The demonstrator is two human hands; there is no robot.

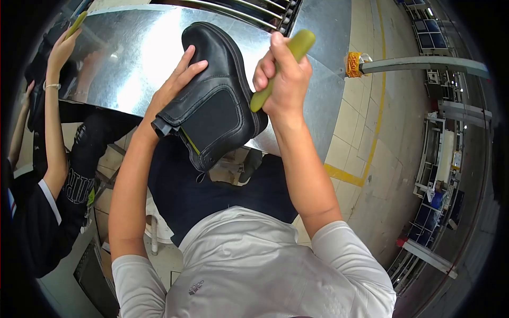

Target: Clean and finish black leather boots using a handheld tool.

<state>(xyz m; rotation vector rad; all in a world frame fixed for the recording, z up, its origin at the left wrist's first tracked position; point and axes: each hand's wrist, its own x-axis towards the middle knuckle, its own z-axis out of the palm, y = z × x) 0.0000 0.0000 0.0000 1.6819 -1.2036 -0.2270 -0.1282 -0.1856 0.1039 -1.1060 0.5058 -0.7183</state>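
A black leather ankle boot point(212, 90) with an elastic side panel lies tilted on its side over the metal table edge, toe pointing away and opening toward me. My left hand point(175, 87) grips it across the upper, two fingers pressed on the front; the rest of that hand is hidden behind the boot. In my right hand point(285, 74) is a yellow-green, round-ended stick point(301, 43), held in a closed fist. The stick's lower end touches or nearly touches the sole edge close to the heel.
The shiny metal table point(127, 47) stretches ahead, with a roller rack point(254, 13) beyond it. At the left, a co-worker's hand point(62, 50) holds a similar yellow-green stick. A metal bar point(424, 64) with an orange-wrapped end juts in from the right, above a tiled floor point(344, 124).
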